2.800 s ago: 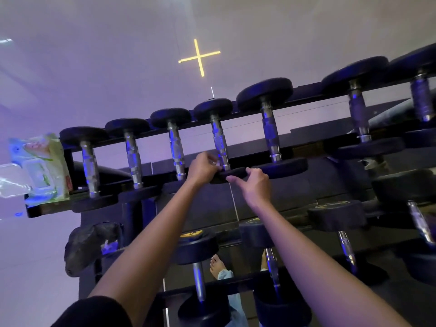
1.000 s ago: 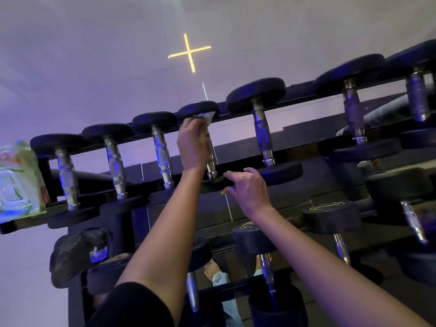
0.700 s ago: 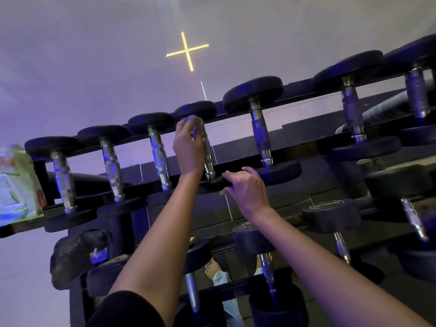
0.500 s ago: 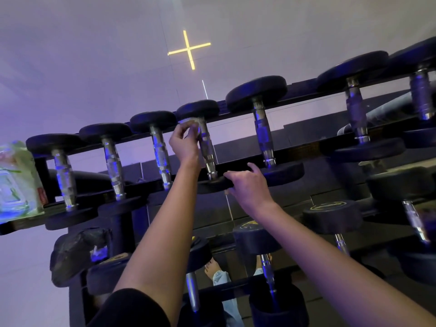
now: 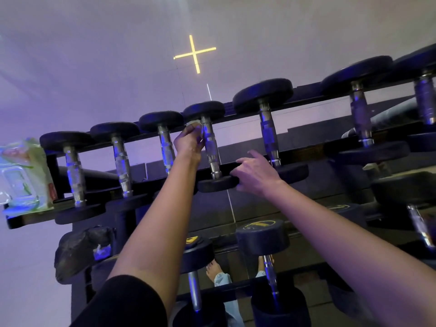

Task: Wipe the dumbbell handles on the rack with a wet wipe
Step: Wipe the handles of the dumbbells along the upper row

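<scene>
Knurled chrome dumbbell handle [image 5: 211, 149], fourth from left on the top row of the black metal rack [image 5: 313, 101], is mid-wipe. Left hand [image 5: 188, 142] has fingers curled round a crumpled white wet wipe [image 5: 194, 125], pressing it on the handle's far end. Right hand [image 5: 256, 172] has loose fingers resting on the near black rubber head [image 5: 217, 183], likely steadying. Can't tell which handles are clean; probably those to the right and the lower rows are left. Green wipe pack [image 5: 26, 173] sits at the rack's left end.

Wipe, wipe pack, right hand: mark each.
wipe [image 5: 194, 125], head view, white corner showing at the top.
wipe pack [image 5: 26, 174], head view, middle of its front.
right hand [image 5: 257, 173], head view, back of the hand.
</scene>
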